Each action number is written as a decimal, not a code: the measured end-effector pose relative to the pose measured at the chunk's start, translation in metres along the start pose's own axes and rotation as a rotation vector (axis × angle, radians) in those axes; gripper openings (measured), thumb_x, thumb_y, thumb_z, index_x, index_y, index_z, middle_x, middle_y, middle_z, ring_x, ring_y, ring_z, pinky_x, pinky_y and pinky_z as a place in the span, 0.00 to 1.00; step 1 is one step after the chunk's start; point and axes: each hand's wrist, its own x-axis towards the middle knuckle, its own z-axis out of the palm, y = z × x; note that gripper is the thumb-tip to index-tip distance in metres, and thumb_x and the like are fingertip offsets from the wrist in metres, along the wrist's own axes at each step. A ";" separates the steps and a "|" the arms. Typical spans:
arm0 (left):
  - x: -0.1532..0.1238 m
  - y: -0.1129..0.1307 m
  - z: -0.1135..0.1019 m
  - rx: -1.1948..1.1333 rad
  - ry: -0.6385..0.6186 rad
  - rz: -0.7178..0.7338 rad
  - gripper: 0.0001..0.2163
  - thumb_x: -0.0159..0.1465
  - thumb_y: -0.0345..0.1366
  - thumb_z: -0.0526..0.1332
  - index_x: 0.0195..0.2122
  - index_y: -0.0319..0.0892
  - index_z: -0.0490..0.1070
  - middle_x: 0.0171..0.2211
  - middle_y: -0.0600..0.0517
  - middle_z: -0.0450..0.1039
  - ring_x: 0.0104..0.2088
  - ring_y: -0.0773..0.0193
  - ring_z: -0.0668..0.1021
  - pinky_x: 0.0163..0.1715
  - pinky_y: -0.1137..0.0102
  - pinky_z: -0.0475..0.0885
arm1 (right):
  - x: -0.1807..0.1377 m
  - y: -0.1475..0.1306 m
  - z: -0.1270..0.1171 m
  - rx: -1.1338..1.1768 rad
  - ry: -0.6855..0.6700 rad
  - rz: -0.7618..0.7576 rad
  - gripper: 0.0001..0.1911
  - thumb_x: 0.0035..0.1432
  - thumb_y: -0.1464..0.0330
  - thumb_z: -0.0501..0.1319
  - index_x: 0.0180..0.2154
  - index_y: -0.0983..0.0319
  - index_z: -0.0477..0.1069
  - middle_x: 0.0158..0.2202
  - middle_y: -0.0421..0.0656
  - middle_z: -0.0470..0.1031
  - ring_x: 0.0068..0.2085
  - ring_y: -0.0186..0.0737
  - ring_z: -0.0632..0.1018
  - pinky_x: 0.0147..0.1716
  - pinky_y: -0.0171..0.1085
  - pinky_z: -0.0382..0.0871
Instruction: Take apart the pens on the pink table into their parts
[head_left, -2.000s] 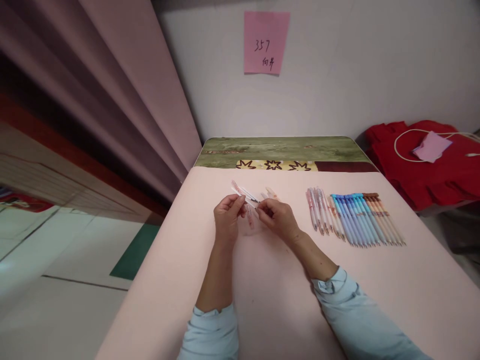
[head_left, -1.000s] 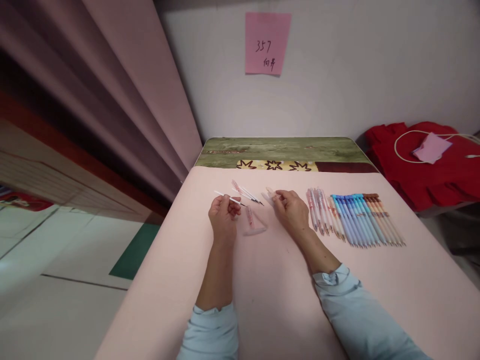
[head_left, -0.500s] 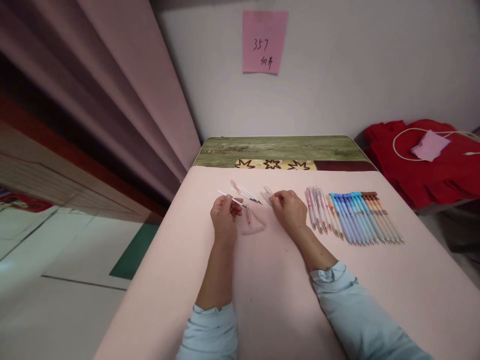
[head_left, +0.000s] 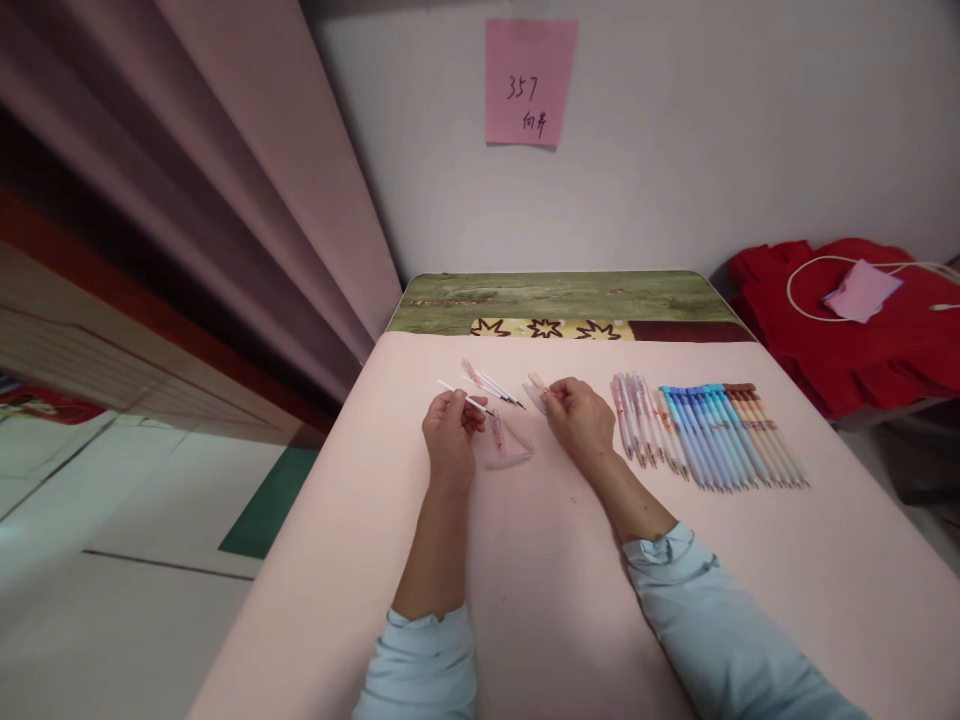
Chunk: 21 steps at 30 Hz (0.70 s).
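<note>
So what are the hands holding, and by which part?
Left hand: a white refill, about its middle. Right hand: at a pale pen piece, grip unclear.

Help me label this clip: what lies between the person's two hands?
In the head view, white pen refills with dark tips lie between the left hand and the right hand, with translucent pen parts on the near side.

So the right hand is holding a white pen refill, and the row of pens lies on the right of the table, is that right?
Not quite, it's the left hand that holds the white pen refill, as the head view shows. The row of pens does lie on the right of the table.
</note>
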 end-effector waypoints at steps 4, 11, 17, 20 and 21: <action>0.000 -0.001 0.000 -0.005 0.001 -0.004 0.13 0.55 0.42 0.67 0.32 0.39 0.67 0.28 0.48 0.78 0.21 0.70 0.72 0.21 0.73 0.64 | 0.000 0.002 0.002 0.029 0.008 0.013 0.10 0.60 0.61 0.57 0.36 0.58 0.74 0.34 0.41 0.77 0.34 0.40 0.74 0.30 0.36 0.56; 0.001 -0.001 0.000 -0.010 0.019 -0.009 0.14 0.54 0.42 0.67 0.32 0.39 0.67 0.28 0.48 0.78 0.21 0.70 0.72 0.20 0.74 0.65 | 0.006 0.013 0.012 0.302 0.162 0.040 0.18 0.61 0.59 0.54 0.45 0.60 0.75 0.40 0.46 0.79 0.36 0.43 0.75 0.35 0.38 0.64; 0.002 -0.002 0.000 -0.009 0.029 -0.015 0.13 0.54 0.42 0.67 0.31 0.39 0.67 0.28 0.48 0.78 0.21 0.70 0.72 0.20 0.74 0.65 | 0.008 0.016 0.013 0.383 0.159 0.081 0.19 0.60 0.57 0.53 0.42 0.60 0.77 0.37 0.45 0.79 0.34 0.43 0.75 0.34 0.37 0.64; 0.002 -0.002 0.000 -0.009 0.030 -0.019 0.13 0.54 0.41 0.67 0.31 0.38 0.67 0.27 0.48 0.78 0.20 0.70 0.72 0.20 0.74 0.65 | 0.007 0.015 0.012 0.400 0.124 0.100 0.19 0.59 0.56 0.55 0.40 0.60 0.77 0.34 0.44 0.79 0.32 0.42 0.74 0.31 0.37 0.63; 0.002 -0.002 0.000 -0.009 0.031 -0.020 0.13 0.54 0.41 0.67 0.31 0.38 0.68 0.27 0.48 0.78 0.20 0.70 0.72 0.20 0.74 0.64 | 0.006 0.014 0.011 0.405 0.117 0.106 0.19 0.59 0.56 0.55 0.40 0.60 0.77 0.33 0.44 0.79 0.31 0.42 0.74 0.31 0.36 0.63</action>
